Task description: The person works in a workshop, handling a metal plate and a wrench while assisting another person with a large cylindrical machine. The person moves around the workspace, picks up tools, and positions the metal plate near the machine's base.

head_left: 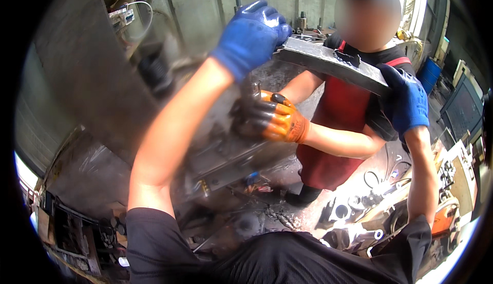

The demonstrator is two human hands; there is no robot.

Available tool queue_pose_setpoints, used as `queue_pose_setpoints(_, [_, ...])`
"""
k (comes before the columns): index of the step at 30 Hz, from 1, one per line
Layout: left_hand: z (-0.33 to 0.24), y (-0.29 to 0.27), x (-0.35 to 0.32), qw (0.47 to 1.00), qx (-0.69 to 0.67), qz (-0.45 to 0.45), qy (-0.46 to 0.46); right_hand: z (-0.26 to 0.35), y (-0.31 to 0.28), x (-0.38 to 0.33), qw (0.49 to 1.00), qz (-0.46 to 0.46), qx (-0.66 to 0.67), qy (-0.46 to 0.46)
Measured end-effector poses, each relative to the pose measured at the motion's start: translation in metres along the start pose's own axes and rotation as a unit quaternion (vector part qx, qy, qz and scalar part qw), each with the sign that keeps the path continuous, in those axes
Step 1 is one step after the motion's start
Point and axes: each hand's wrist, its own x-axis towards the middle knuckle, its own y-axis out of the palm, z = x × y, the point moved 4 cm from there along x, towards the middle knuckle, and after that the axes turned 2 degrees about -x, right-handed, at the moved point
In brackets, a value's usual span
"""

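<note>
My left hand (251, 35), blue-gloved, upper centre of frame, fingers curled over left end of grey metal plate (331, 63). My right hand (408, 99), right of centre, clamped on plate's right end. Plate raised, tilted down to right. Co-worker's orange-gloved hand (275, 119) at centre grips metal block (226, 150) below plate. Red apron (334, 130) behind.

Both hands wear blue gloves: the left hand (251, 35) and the right hand (408, 99). The metal bar (328, 60) between them is grey with dark spots. The co-worker's glove (275, 119) is orange with black, and the apron (339, 130) is red.
</note>
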Motion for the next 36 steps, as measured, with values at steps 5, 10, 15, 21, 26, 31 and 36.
queue_pose_setpoints(5, [0.015, -0.002, -0.013, 0.994, 0.068, -0.082, -0.013, -0.001, 0.014, 0.031, 0.999, 0.031, -0.012, -0.011])
queue_pose_setpoints(10, [0.012, -0.030, -0.031, 0.976, 0.075, -0.181, -0.097, 0.005, 0.033, 0.029, 1.000, 0.005, -0.006, -0.029])
queue_pose_setpoints(15, [0.010, -0.003, -0.066, 0.690, -0.597, -0.176, -0.370, -0.010, 0.013, 0.024, 0.999, 0.001, -0.030, -0.024])
queue_pose_setpoints(21, [0.040, 0.029, -0.058, 0.564, -0.774, -0.043, -0.284, 0.000, 0.031, 0.033, 0.999, 0.021, -0.015, -0.028])
queue_pose_setpoints(26, [0.037, 0.042, -0.054, 0.595, -0.755, -0.050, -0.270, -0.002, 0.010, 0.032, 0.999, 0.005, -0.021, -0.031])
queue_pose_setpoints(31, [0.024, 0.033, -0.055, 0.553, -0.777, -0.090, -0.288, 0.005, 0.003, 0.035, 0.998, 0.040, -0.042, -0.001])
queue_pose_setpoints(36, [0.021, 0.033, -0.049, 0.569, -0.749, -0.091, -0.328, -0.007, 0.008, 0.040, 0.999, 0.043, -0.014, 0.028])
